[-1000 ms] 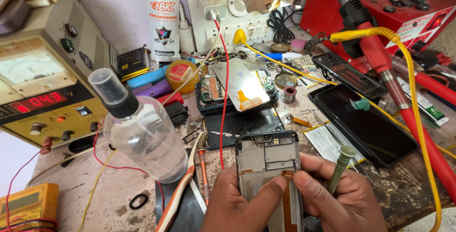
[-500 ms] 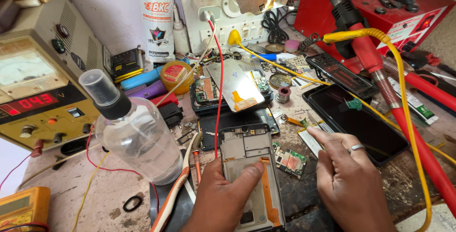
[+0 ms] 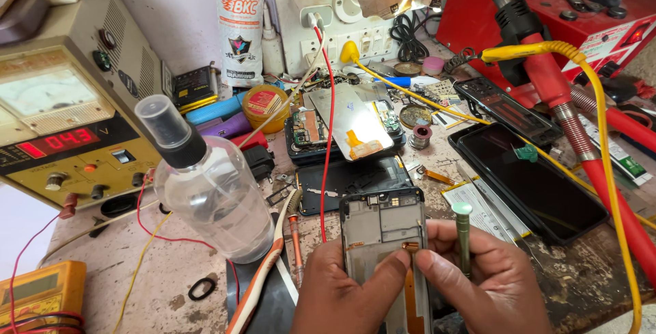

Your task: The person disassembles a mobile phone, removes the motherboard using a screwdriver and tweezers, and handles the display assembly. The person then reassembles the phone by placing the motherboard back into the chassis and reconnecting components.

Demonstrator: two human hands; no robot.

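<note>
head view: phone frame lying face-up on the cluttered counter, low centre, between both hands. left hand cupping the frame's left edge, thumb pressed onto its middle. right hand pinching a small orange flex connector between thumb and forefinger, a green-tipped screwdriver tucked upright in the same grip. looks light, thin and rigid at the rim, but fragile inside: bare board, ribbon and orange flex strip likely to tear or crease. best held by the side rails, never by the flex. clear spray bottle just left, black phone screen to the right, red wire running down to the frame's top. bench power supply well apart at far left.
</note>
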